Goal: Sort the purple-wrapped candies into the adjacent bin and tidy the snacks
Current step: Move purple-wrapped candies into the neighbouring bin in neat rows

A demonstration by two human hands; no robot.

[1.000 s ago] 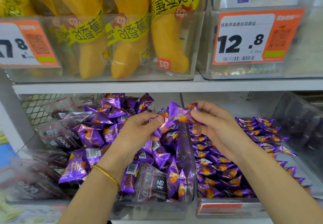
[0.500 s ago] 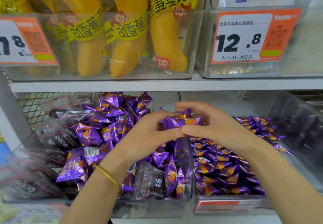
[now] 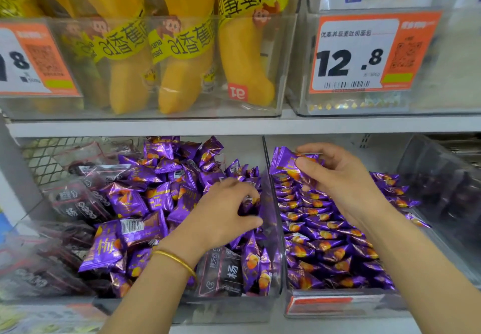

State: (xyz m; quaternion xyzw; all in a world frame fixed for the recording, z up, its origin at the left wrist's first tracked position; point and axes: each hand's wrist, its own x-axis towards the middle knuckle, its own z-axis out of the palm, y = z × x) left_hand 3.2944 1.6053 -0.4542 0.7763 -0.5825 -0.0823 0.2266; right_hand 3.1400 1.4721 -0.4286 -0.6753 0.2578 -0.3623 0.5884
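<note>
Purple-wrapped candies (image 3: 130,201) lie heaped in the left clear bin (image 3: 229,310), mixed with dark-wrapped snack packs (image 3: 223,273). The right clear bin (image 3: 338,305) holds purple candies (image 3: 325,242) in tidy rows. My right hand (image 3: 338,180) holds a small bunch of purple candies (image 3: 283,160) above the far end of the right bin. My left hand (image 3: 223,211) reaches down into the left bin beside the divider wall, fingers curled around a purple candy (image 3: 251,201) in the heap.
Above, a white shelf edge (image 3: 234,125) carries clear bins of yellow banana bread packs (image 3: 182,47) and a 12.8 price tag (image 3: 364,55). More dark packs (image 3: 75,203) fill the left side. Another clear bin (image 3: 442,190) stands at the right.
The hands met at the divider and then parted. My right hand carried the candies right, over the right bin. My left hand dropped back into the left bin's heap.
</note>
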